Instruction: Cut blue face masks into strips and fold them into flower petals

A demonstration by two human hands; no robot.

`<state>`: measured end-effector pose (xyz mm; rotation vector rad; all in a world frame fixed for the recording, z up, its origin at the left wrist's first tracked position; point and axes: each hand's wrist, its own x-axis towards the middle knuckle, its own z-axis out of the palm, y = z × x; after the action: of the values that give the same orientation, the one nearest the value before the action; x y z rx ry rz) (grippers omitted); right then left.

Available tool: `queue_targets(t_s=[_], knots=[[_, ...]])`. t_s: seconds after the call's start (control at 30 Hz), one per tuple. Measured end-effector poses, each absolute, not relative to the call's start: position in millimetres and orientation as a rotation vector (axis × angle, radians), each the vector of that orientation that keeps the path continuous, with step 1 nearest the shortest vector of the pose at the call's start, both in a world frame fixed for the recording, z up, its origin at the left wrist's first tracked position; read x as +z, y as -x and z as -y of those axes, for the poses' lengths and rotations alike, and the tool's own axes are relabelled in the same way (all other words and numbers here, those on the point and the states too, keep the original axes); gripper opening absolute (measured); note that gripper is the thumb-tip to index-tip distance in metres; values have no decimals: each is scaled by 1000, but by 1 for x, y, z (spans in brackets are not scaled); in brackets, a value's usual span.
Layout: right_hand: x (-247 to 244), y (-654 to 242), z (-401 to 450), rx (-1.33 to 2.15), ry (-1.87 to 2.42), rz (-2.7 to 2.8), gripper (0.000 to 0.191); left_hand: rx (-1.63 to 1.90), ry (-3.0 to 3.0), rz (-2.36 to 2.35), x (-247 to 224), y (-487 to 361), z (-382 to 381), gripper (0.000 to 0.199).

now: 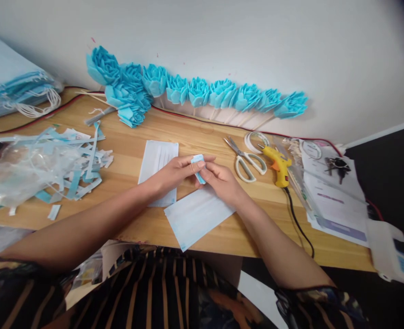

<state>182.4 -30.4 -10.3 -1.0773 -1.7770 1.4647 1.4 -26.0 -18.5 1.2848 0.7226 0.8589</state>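
A small folded piece of light blue face mask [198,167] is pinched between both hands over the middle of the wooden table. My left hand [179,171] closes on it from the left, thumb on top. From the right, my right hand [220,178] grips the same piece, with part of its fingers hidden. Under my left hand and wrist lies a flat pale mask sheet with pleats [150,164]. A second flat mask sheet [200,219] lies below my right hand, slanted toward the table's front edge.
Blue flowers on sticks [198,91] lean along the wall. Scissors [245,160], a yellow glue gun [280,167] with black cord and papers with keys [335,196] lie right. Scraps and clear plastic [34,169] cover the left; stacked masks [17,87] stand behind.
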Motion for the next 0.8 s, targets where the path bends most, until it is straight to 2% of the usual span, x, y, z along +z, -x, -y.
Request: queue_targets(t_s=[0.2, 0.37, 0.6, 0.67, 0.8], knots=[[-18, -177, 33, 1585, 1032, 1661, 52, 833, -1320, -763, -11, -3, 31, 57], [-19, -177, 34, 1414, 1067, 1812, 52, 855, -1346, -789, -6, -2, 32, 53], [-20, -181, 29, 1563, 1073, 1651, 52, 913, -1182, -740, -16, -6, 27, 48], [-18, -183, 28, 1415, 1111, 1675, 48, 997, -1091, -734, -19, -5, 24, 46], [-14, -186, 28, 993, 1189, 1766, 29, 1075, -922, -762, -23, -3, 21, 46]])
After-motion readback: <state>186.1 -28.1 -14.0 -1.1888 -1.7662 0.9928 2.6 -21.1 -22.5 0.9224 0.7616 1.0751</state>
